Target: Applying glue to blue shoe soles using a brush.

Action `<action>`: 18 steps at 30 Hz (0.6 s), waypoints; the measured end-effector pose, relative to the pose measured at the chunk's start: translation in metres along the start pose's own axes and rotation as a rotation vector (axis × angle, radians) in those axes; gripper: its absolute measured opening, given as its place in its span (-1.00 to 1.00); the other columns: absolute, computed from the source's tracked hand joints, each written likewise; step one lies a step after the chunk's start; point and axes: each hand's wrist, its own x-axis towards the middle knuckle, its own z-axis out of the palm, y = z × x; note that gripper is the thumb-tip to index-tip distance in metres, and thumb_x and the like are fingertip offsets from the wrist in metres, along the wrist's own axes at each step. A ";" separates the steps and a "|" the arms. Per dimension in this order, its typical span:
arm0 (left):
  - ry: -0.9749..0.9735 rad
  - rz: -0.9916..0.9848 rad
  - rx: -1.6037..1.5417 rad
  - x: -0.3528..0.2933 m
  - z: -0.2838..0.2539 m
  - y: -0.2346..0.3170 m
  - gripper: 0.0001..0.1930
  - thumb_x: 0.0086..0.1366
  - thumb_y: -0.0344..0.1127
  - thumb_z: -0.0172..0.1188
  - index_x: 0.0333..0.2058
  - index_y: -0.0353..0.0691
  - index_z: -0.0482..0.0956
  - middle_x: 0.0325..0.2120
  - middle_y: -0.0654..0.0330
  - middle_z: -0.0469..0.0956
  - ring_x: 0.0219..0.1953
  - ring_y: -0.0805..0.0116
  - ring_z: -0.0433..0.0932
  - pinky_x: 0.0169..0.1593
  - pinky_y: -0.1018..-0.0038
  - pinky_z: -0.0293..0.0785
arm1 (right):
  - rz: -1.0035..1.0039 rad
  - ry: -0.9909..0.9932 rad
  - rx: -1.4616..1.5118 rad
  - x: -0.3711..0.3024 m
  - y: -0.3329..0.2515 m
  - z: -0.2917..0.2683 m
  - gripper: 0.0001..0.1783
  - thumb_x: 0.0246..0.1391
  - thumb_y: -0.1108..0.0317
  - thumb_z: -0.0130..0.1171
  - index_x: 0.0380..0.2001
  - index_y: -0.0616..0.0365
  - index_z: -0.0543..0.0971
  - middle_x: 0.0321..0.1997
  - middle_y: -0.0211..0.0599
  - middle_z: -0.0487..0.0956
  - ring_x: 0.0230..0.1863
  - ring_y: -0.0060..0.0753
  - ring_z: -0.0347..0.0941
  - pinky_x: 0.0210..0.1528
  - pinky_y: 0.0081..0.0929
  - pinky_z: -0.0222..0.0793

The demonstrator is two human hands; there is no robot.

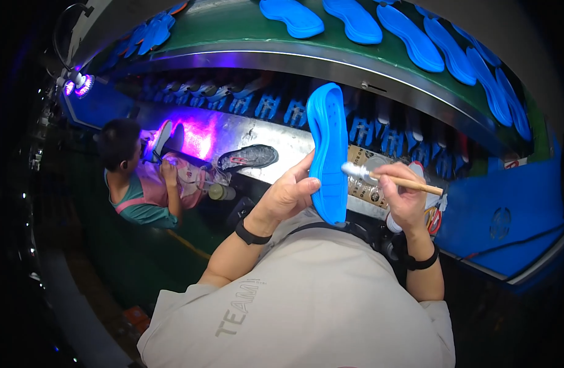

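A bright blue shoe sole (328, 153) is tilted up on its edge in front of me, its inner face turned to the right. My left hand (292, 191) grips it by its lower left side, the thumb lying over the rim. In my right hand (402, 199) is a brush (411, 184) with a pale wooden handle and whitish bristles. The bristle end points left and lies close to the sole's right edge; whether it touches, I cannot tell. Below the brush, a brown printed sheet (363, 195) lies on the metal bench.
Above the bench, a green conveyor belt (233, 27) behind a metal rail carries several blue soles (411, 37). A dark shoe (247, 157) lies on the metal bench (281, 140). At left a co-worker (148, 168) handles a shoe under a purple lamp (79, 84). Blue holders (268, 107) line the underside.
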 end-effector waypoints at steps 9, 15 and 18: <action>0.013 0.116 0.062 0.002 0.003 0.002 0.08 0.21 0.07 0.45 0.47 -0.33 -0.01 0.24 -0.05 0.43 0.24 0.09 0.51 0.30 0.18 0.47 | -0.095 -0.035 -0.091 -0.004 -0.006 0.001 -0.86 0.07 0.55 0.23 -0.28 0.28 0.70 -0.39 -0.18 0.66 -0.43 -0.37 0.54 -0.36 -0.46 0.41; 0.007 0.181 0.151 0.001 -0.006 0.005 0.08 0.20 0.06 0.46 0.47 -0.35 0.01 0.23 0.00 0.43 0.26 0.14 0.49 0.33 0.20 0.44 | -0.087 -0.104 -0.015 -0.013 -0.016 0.001 -0.88 0.02 0.57 0.21 -0.35 0.24 0.69 -0.45 -0.23 0.65 -0.49 -0.39 0.50 -0.39 -0.45 0.37; 0.027 0.204 0.191 0.001 -0.006 0.008 0.11 0.17 0.02 0.50 0.48 -0.35 -0.01 0.26 0.02 0.40 0.29 0.17 0.46 0.36 0.22 0.39 | -0.067 -0.114 -0.030 -0.010 -0.019 0.000 -0.86 0.04 0.58 0.21 -0.32 0.26 0.70 -0.42 -0.21 0.66 -0.46 -0.38 0.52 -0.38 -0.45 0.39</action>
